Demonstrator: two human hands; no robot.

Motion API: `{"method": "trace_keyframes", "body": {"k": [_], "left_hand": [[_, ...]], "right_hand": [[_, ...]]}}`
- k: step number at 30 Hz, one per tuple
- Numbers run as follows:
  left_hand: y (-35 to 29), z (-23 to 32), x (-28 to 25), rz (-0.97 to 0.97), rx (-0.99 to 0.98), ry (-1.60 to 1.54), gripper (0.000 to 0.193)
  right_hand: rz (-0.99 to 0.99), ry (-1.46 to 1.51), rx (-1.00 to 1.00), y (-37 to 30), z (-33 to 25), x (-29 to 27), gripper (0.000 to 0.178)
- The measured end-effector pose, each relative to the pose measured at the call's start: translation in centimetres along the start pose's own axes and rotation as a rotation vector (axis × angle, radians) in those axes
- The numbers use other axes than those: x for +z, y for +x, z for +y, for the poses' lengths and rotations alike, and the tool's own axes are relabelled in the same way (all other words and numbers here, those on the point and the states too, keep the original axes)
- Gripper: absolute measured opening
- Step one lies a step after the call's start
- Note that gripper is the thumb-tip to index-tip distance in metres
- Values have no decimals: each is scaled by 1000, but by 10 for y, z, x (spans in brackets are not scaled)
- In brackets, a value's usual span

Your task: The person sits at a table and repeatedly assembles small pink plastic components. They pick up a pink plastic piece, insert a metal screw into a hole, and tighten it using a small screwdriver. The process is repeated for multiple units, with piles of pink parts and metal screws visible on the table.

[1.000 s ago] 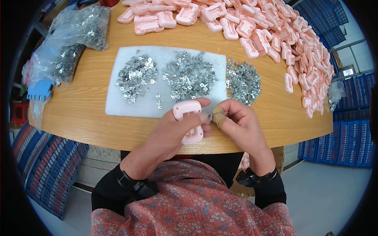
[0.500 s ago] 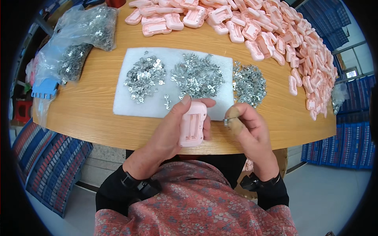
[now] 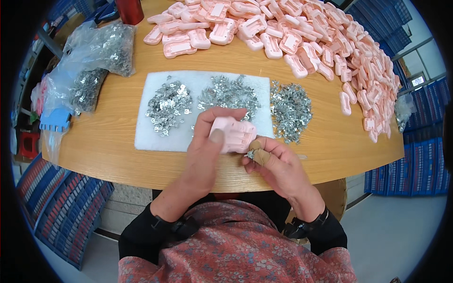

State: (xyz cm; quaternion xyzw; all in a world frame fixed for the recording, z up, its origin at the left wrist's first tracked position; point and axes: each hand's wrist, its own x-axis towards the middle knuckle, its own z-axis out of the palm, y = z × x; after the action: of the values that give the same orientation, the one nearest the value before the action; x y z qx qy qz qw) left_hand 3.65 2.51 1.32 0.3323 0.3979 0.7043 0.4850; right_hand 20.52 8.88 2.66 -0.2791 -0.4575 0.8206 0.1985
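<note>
My left hand (image 3: 202,153) grips a pink plastic housing (image 3: 237,135), tilted, with its slotted battery compartment facing up. Close against the housing's lower right corner is my right hand (image 3: 285,170), thumb and finger coverings on, pinching a small metal battery contact (image 3: 249,154). Whether that is one piece or several stacked I cannot tell. Beyond the hands, a white foam sheet (image 3: 142,137) carries a left heap of metal contacts (image 3: 169,107) and a middle heap of metal contacts (image 3: 229,92), the latter partly hidden by my left hand. Another heap of contacts (image 3: 291,111) lies right of the sheet, on the wooden table (image 3: 104,137).
A large pile of pink housings (image 3: 325,45) spreads over the far and right side. At the left lie clear bags of metal parts (image 3: 115,49) and a blue foam piece (image 3: 55,120). A red cylinder (image 3: 130,10) stands far left. Blue racks (image 3: 66,203) flank the table.
My left hand has turned the housing from upright to lying sideways and tilted. The right hand has come left with the contact, up to the housing. The whole view has shifted slightly.
</note>
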Motion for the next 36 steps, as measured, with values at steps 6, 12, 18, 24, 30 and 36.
{"method": "trace_keyframes", "body": {"k": [6,12,18,24,30,36], "left_hand": [[-3,8,-22,-139,-349,-72,47],[1,11,-21,-338,-720,-66,54],[-2,8,-17,-287,-786,-284,53],[-3,3,-16,-215,-833,-330,48],[-4,4,-12,-175,-852,-306,43],[-5,-1,-13,-193,-844,-313,42]], "right_hand": [[-52,-331,-52,-7,-14,-17,12],[-93,-532,-110,-10,-24,-19,9],[-38,-582,-190,-13,-21,-15,8],[117,-790,-321,-7,-17,-17,9],[147,-874,-345,-2,-16,-4,14],[174,-957,-366,3,-11,-4,13]]}}
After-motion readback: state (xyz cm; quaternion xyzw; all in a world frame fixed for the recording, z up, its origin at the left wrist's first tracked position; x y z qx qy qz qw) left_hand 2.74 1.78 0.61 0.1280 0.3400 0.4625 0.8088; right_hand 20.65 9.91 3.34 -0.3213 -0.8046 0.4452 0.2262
